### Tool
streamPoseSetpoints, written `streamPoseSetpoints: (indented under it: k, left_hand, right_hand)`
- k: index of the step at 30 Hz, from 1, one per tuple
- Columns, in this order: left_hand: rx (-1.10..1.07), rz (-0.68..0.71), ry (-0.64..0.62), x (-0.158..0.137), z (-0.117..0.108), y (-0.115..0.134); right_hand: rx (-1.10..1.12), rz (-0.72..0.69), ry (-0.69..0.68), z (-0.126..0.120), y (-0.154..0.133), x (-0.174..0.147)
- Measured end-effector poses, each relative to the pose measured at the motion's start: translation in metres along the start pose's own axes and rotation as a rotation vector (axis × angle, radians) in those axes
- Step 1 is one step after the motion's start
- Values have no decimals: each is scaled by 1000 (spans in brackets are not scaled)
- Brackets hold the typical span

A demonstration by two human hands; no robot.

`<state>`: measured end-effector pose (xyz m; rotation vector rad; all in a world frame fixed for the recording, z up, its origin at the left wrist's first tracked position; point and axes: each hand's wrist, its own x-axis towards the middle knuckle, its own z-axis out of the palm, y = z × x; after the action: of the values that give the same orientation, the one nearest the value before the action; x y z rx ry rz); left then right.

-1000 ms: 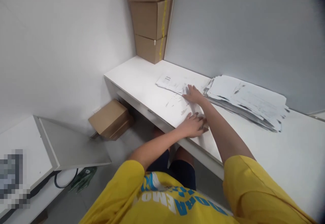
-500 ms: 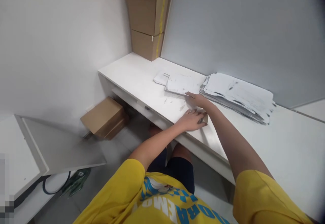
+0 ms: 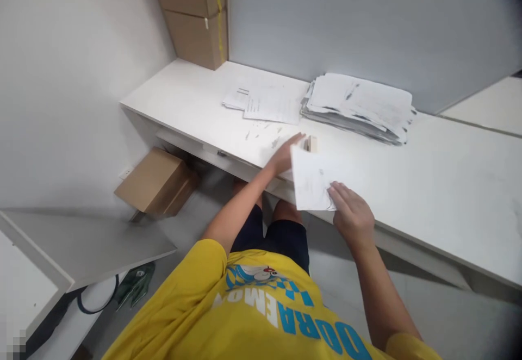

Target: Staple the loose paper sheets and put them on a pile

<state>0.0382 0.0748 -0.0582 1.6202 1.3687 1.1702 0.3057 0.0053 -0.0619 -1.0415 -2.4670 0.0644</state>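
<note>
My right hand point(image 3: 353, 210) pinches a white sheet of paper point(image 3: 312, 183) by its right side and holds it up over the table's front edge. Faint marks show on the sheet. My left hand point(image 3: 286, 154) is just left of the sheet, fingers stretched out and nothing visible in them. Close to its fingertips stands a small beige block point(image 3: 312, 143), partly hidden behind the sheet. Farther back lie some printed papers point(image 3: 271, 104), and right of them a thick stack of paper point(image 3: 359, 99) with dark smudges.
The white table point(image 3: 448, 186) runs along a grey panel. Cardboard boxes point(image 3: 191, 36) are stacked at its far left corner. Another cardboard box point(image 3: 150, 178) is on the floor to the left, near a white cabinet-like piece point(image 3: 101, 246). Dark smudges mark the tabletop.
My right hand has come back from the printed papers toward me with a sheet in it. My left hand has come off the beige block. The view has shifted right and down.
</note>
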Motion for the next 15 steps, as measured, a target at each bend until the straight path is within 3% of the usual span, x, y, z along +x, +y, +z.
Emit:
streamPoseSetpoints:
  k: [3, 6, 11, 15]
  left_hand:
    - [-272, -41, 100, 3, -4, -10]
    - [-408, -54, 128, -1, -7, -11]
    - [-418, -81, 103, 1, -7, 1]
    - [-195, -117, 70, -13, 3, 31]
  right_hand:
    - [-8, -14, -104, 5, -1, -38]
    - [-36, -2, -139, 13, -1, -51]
    - [-82, 100, -64, 28, 4, -38]
    - [16, 28, 44, 20, 1, -34]
